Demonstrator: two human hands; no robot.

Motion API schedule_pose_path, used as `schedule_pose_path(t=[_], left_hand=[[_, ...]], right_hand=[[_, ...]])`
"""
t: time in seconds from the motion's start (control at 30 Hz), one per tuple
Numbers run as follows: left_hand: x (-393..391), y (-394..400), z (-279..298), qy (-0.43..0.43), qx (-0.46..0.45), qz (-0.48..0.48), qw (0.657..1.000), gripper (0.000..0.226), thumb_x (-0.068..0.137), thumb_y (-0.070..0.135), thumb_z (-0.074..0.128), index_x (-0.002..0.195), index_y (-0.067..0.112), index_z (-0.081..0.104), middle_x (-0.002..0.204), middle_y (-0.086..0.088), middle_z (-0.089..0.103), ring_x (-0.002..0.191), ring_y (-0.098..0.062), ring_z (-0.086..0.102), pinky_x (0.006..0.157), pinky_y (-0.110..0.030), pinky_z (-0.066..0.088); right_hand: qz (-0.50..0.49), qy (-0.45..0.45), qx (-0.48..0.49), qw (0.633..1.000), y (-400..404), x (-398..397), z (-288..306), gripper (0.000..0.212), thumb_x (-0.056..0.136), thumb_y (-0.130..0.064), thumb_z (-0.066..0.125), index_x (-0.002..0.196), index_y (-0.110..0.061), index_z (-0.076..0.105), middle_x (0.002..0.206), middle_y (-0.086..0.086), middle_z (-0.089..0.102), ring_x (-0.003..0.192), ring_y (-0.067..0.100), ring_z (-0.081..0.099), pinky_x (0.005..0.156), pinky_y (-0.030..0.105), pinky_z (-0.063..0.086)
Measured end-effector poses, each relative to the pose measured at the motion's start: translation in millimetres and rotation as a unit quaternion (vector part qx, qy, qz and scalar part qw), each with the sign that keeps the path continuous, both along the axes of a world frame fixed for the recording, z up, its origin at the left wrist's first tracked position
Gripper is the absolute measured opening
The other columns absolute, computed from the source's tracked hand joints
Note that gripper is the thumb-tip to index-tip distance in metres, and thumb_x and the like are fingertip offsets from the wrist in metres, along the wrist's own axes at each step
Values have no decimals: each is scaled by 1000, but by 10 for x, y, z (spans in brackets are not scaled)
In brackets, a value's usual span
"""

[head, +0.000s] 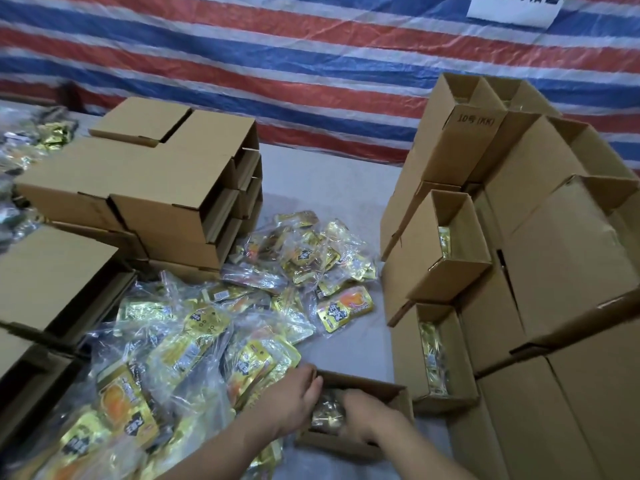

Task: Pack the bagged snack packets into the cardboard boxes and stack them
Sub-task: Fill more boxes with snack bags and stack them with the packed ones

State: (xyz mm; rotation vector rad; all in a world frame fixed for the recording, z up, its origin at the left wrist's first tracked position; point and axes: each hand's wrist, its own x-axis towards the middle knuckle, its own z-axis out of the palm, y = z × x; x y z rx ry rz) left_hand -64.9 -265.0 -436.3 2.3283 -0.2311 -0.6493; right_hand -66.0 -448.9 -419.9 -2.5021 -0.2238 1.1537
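**Pressing a bagged snack bundle into an open carton**

Pressing down together, both hands work inside the open box point(367, 393), a small rectangular carton of plain brown corrugated board lying on the pale grey table point(332, 178); this box serves as the landmark below. The left hand point(294, 398) curls over the box's left rim, its fingers bent onto the bagged packets point(327, 412), a crinkled bundle of glossy gold foil inside clear film that sits within the box. The right hand point(360, 415) grips the same bundle from the right, fingers closed into the cavity; the two hands lie close together, nearly touching.

Left of the box and reaching away beyond it spreads the loose pile of snack bags point(214, 327): flat gold pouches with orange panels and dark labels, wrapped in wrinkled transparent plastic that catches the light.

Right of the box rises the filled stack point(491, 271), cartons set on their sides with open ends facing left; gold foil shows in several mouths. One flap bears a printed mark reading "10号 (KK)".

Beyond the pile, far left of the box, stand the closed cartons point(166, 188), smooth matt board with tucked flaps, stacked in layers.

Behind everything hangs a woven striped tarpaulin point(277, 64) in red, white and blue.
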Motion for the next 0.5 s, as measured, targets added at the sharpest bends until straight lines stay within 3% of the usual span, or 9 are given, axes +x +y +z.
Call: schedule_pose_path(t=[0.1,0.23,0.3,0.37,0.4,0.43,0.5], left_hand=[[-16,-25,-39,0,-7,16,1000,27,101,53,33,102,29,46,96,3,58,83,-16,58,77,-37,46],[-5,-37,-56,-6,-4,8,1000,29,101,52,35,109,27,47,99,3,58,87,-17,59,79,-37,47],[14,-73,-46,-2,-10,6,1000,29,101,51,34,110,27,47,96,5,58,86,-17,59,80,-37,48],[25,-87,-45,1,-15,11,1000,30,101,51,32,108,27,48,93,6,57,85,-17,59,80,-37,49],[31,-84,-48,3,-16,12,1000,29,101,51,32,106,27,48,92,6,56,86,-18,59,81,-37,48],[34,-77,-48,4,-15,9,1000,29,102,50,32,106,26,48,93,5,57,87,-19,59,82,-38,48],[31,-61,-56,-2,-14,3,1000,28,103,48,32,106,25,49,94,5,58,87,-18,58,80,-37,47]], right_hand=[[-39,-3,-31,999,93,-34,-126,72,76,-52,73,141,-38,46,138,-5,58,129,23,53,106,28,42],[-52,75,45,995,-139,5,103,81,74,-38,78,147,-26,45,135,-11,57,118,5,55,92,12,41],[-43,37,50,997,-233,-20,232,60,75,-41,73,133,-31,59,122,-16,63,108,2,59,86,10,43],[-66,1,43,997,-166,-73,249,22,84,-42,62,102,-32,70,96,-14,68,92,10,64,82,21,48],[-68,12,43,997,-72,-87,242,18,90,-40,55,91,-29,70,90,-9,68,90,15,64,83,27,48],[-46,37,35,998,32,-103,206,24,96,-36,48,92,-25,69,96,-1,69,96,20,63,87,30,46],[-19,89,15,996,226,-104,106,37,102,-28,36,119,-13,66,130,13,62,119,25,56,96,31,39]])
